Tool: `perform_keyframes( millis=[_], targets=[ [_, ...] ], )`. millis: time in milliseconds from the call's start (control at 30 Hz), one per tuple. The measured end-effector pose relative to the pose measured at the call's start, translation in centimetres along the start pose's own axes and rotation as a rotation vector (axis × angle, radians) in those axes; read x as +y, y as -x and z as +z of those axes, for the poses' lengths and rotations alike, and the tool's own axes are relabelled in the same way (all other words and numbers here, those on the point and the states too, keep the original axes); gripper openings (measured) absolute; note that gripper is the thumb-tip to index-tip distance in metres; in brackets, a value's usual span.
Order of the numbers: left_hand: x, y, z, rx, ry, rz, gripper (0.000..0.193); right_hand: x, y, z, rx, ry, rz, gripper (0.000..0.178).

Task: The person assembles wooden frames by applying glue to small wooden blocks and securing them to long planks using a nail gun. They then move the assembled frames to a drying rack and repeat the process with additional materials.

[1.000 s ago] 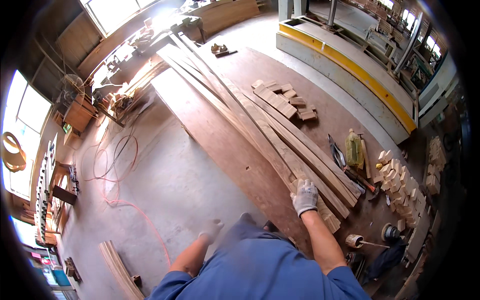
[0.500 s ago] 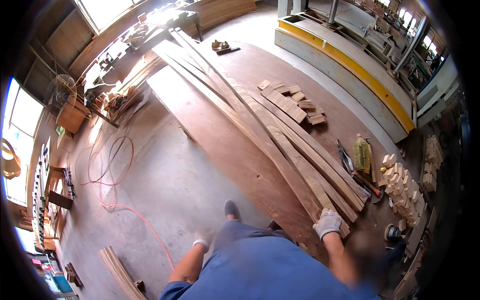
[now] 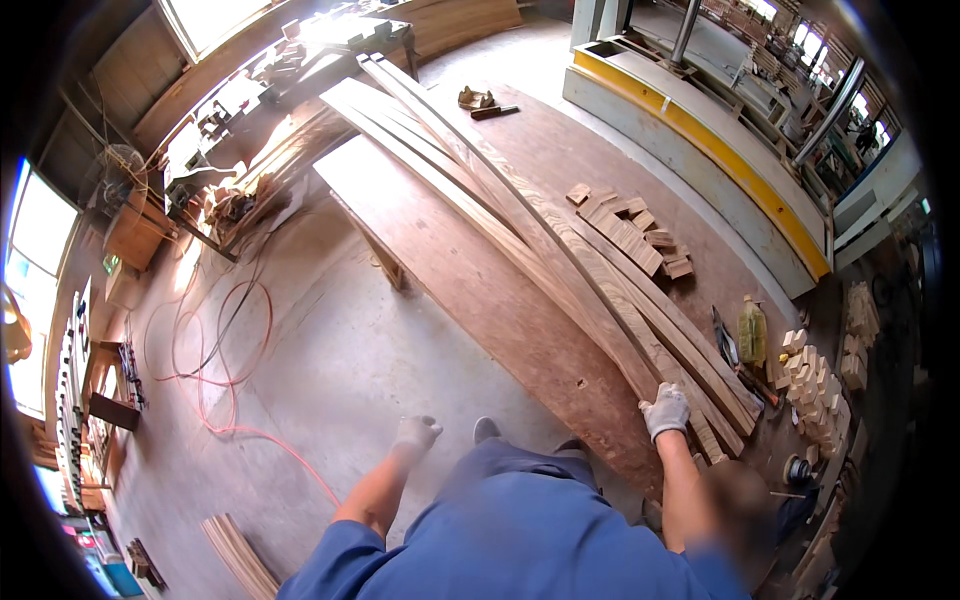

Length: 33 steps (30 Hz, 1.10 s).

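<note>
Landmark: table, broad, brown-topped, one leg showing under its left edge.
Long board: lies lengthwise on the table, one end at the far side, the other at the near side under the right hand.
Right hand: at the table's near side, in a pale glove; closed on the near end of the long board, thumb to the left.
Left hand: left of the table, over the floor, apart from the wood; gloved, blurred, fingers curled. Cannot tell how tightly, or whether anything is in it.
Other boards: on the table, just right of the long board, ends fanned out toward the near side; more pale lengths on its left.
Loose blocks: on the table, right of the boards, in a small heap.
Bottle: toward the table's right side, yellowish; pliers just beside it.
Stacked blocks: at the table's right side, near the bottle, pale, many.
Hose: on the floor left of the table, reddish, partly looped.
Strips: left of the table, low in view, bundled side by side.
Machine: beyond the table's right side, pale with a yellow band.
</note>
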<state>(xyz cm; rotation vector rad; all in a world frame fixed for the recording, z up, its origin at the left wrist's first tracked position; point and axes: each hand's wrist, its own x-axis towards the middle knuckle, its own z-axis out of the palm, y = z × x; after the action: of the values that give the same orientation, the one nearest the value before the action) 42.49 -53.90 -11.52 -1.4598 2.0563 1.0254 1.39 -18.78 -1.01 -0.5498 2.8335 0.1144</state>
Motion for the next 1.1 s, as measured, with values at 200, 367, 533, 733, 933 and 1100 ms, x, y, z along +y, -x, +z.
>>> perform_keyframes(
  millis=[200,367,533,733,933,1100],
  targets=[
    [5.1,-2.7,-1.2,0.006,0.116,0.089,0.048,1.8,2.5,-1.3,-0.094,-0.004,0.094,0.058],
    [8.1,-2.2,-0.6,-0.093,0.214,0.037,0.049,3.6,3.2,-0.3,-0.136,0.069,0.169,0.057],
    [8.3,-2.7,-0.2,-0.088,0.187,0.014,0.049,3.0,3.6,-0.8,-0.115,-0.029,0.172,0.067],
    [12.4,-6.4,-1.9,-0.101,0.109,0.139,0.048,-0.4,-1.1,0.0,0.028,-0.007,-0.020,0.132],
    [18.0,-8.7,-3.8,-0.109,0.369,0.103,0.027,-4.0,-5.6,-3.1,-0.084,-0.069,-0.016,0.136],
    [18.0,-12.0,-7.7,-0.237,0.262,0.168,0.028,-7.7,-7.1,-5.5,-0.096,-0.056,0.030,0.132]
  ],
)
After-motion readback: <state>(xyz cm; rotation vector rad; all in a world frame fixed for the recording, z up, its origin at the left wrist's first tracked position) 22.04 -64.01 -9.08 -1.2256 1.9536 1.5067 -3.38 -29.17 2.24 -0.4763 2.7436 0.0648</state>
